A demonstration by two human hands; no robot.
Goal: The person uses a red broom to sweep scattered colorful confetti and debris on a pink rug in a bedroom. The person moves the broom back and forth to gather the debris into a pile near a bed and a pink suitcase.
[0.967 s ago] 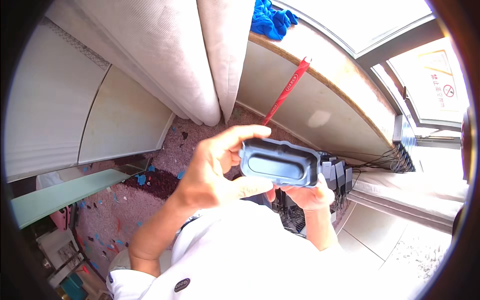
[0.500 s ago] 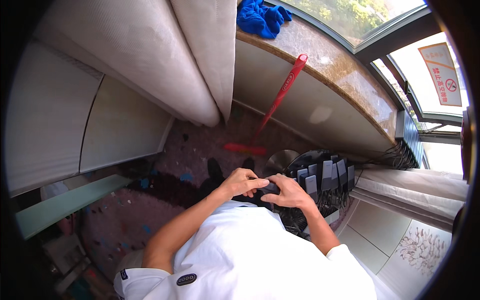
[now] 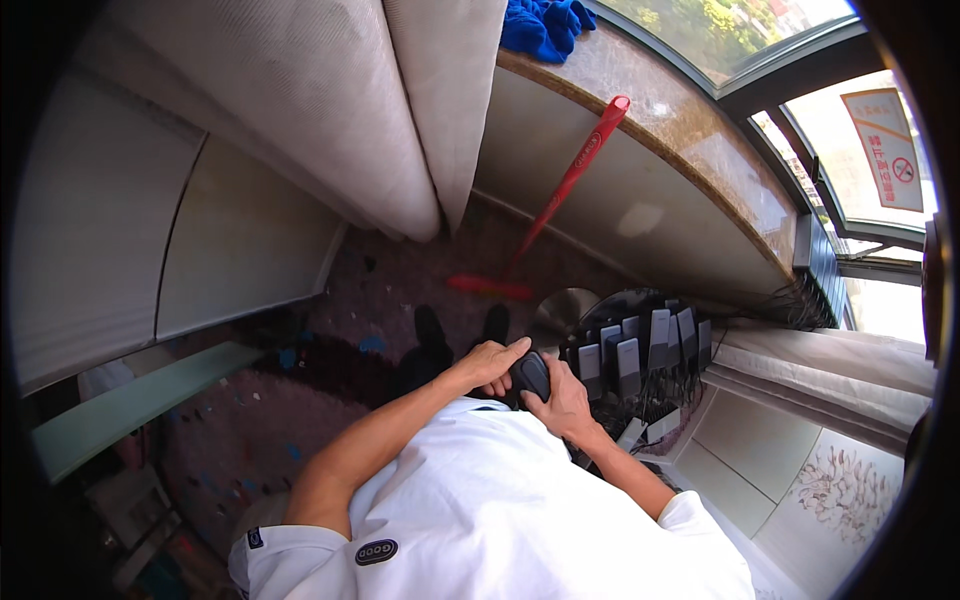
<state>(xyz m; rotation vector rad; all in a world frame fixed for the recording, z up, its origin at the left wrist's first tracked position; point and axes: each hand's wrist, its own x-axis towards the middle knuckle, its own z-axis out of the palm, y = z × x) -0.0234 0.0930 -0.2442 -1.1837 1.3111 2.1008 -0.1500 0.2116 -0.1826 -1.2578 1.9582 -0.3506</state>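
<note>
In front of my waist I hold a dark, smooth, rounded object (image 3: 532, 373) about the size of a palm; its exact kind cannot be made out. My right hand (image 3: 565, 405) is closed around its right side, with the thumb along its lower edge. From the other side, my left hand (image 3: 484, 368) grips it, fingers curled and thumb at its top edge. Close to the right hand stands a cluster of grey-and-black slab-like devices (image 3: 628, 367) with many dark cables. Parts of the held object are covered by my fingers.
A red broom (image 3: 562, 190) leans on the stone windowsill (image 3: 660, 110), where a blue cloth (image 3: 545, 28) lies. Beige curtains (image 3: 300, 100) hang ahead. A shiny metal disc (image 3: 560, 312) stands by the devices. At left runs a pale green ledge (image 3: 150, 405); the carpet (image 3: 240, 440) is speckled.
The dark object has turned so that its broad rounded face now shows. My right hand has shifted slightly down, and my left thumb has moved to its top edge. The view has shifted slightly.
</note>
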